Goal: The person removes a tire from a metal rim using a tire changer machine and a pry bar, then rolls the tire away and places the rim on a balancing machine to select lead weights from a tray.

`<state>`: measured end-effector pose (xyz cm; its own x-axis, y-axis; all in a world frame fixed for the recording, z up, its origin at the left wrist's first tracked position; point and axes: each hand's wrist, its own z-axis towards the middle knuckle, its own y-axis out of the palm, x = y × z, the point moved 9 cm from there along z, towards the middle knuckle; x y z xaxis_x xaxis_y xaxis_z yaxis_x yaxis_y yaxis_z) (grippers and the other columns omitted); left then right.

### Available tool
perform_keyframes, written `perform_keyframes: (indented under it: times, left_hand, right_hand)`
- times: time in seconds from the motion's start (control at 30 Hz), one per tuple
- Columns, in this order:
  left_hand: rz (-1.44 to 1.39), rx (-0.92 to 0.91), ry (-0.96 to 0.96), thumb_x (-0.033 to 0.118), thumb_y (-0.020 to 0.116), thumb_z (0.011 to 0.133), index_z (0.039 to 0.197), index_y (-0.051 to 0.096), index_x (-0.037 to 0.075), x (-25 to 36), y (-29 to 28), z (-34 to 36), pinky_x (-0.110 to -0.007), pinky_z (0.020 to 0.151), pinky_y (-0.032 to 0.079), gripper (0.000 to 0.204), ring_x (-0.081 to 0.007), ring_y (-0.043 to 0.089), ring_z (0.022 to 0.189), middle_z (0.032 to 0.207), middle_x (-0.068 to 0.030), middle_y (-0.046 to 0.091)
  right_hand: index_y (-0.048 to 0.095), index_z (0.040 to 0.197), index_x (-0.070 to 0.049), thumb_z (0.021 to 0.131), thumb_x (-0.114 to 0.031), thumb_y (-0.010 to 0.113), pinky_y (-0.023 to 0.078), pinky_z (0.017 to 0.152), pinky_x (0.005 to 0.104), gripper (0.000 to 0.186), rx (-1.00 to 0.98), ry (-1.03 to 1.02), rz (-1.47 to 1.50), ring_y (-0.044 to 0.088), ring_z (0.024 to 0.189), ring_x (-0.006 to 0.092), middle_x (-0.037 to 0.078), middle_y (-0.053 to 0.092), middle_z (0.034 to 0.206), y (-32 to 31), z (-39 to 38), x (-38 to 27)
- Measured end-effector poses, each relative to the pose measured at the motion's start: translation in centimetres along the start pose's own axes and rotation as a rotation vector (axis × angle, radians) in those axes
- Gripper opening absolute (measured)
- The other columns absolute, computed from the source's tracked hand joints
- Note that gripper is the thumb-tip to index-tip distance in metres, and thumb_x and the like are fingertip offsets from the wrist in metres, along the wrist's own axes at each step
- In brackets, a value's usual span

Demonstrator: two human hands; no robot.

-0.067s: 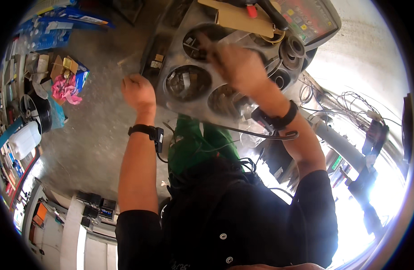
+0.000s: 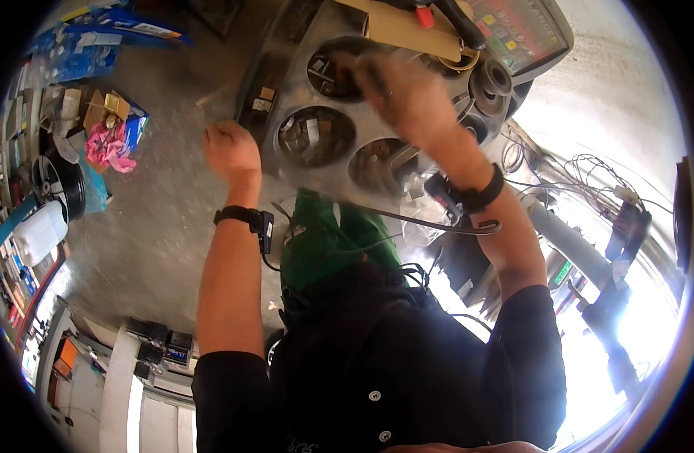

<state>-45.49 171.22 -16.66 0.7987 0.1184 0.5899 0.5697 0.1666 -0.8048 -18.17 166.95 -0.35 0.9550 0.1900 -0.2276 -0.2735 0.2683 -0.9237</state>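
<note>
My right hand [image 2: 416, 102] reaches over the grey top of a wheel-balancing machine [image 2: 283, 170]. Its fingers are smeared by motion beside the upper round well [image 2: 333, 79], so their grip is hidden. Small metal pieces, looking like wheel weights [image 2: 312, 132], lie in the nearer left well. A further well [image 2: 379, 166] with dark contents sits below my right forearm. To the left of the machine, my left hand [image 2: 232, 153] is closed, its fingers curled in; whatever it may hold is out of sight. It is close to the side tray [image 2: 265, 97] with small blocks.
Cardboard [image 2: 404, 29] lies across the machine top near the control panel [image 2: 513, 34]. A metal cone [image 2: 492, 78] stands at its right. Loose cables [image 2: 589, 170] hang by the right wall. On the left are a box with pink cloth [image 2: 110, 147] and a white jug [image 2: 41, 232].
My right hand has shifted slightly right over the wells, still blurred. My left hand stays almost where it was, still closed.
</note>
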Motion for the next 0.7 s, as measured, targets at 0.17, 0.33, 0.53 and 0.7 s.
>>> perform_keyframes:
  times: [0.17,0.33,0.53,0.7]
  left_hand:
    - [-0.006,0.037,0.037,0.018,0.044,0.093,0.082,0.060,-0.001,0.2,0.0,0.3,-0.054,0.070,0.045,0.027,-0.0451,0.057,0.080,0.088,-0.0229,0.061]
    - [0.014,0.026,0.049,0.016,0.045,0.093,0.082,0.060,0.000,0.2,0.0,0.4,-0.054,0.068,0.046,0.024,-0.0445,0.057,0.078,0.086,-0.0222,0.062]
    - [0.019,-0.012,-0.013,0.020,0.042,0.095,0.086,0.064,0.002,0.0,0.1,0.4,-0.053,0.072,0.047,0.030,-0.0452,0.058,0.081,0.094,-0.0222,0.064]
    - [-0.012,-0.016,-0.019,0.020,0.041,0.096,0.089,0.064,0.001,0.0,0.0,0.4,-0.053,0.074,0.046,0.030,-0.0453,0.058,0.084,0.094,-0.0223,0.064]
  right_hand:
    - [0.058,0.106,-0.006,0.092,-0.025,0.064,0.052,0.060,0.0465,0.024,-0.029,0.157,0.200,0.065,0.072,0.0378,0.017,0.067,0.077,-0.4,3.2,2.1]
    - [0.058,0.113,-0.009,0.093,-0.023,0.061,0.053,0.062,0.0462,0.024,0.009,0.234,0.315,0.066,0.070,0.0359,0.014,0.067,0.075,-1.1,2.7,2.1]
    - [0.058,0.120,-0.016,0.090,-0.023,0.063,0.054,0.062,0.0448,0.032,-0.333,0.246,-0.015,0.067,0.075,0.0319,0.010,0.067,0.083,1.2,-1.7,1.8]
    - [0.058,0.122,-0.015,0.091,-0.027,0.062,0.055,0.064,0.0456,0.034,-0.381,0.197,-0.167,0.068,0.079,0.0320,0.009,0.068,0.081,3.1,-1.7,2.7]
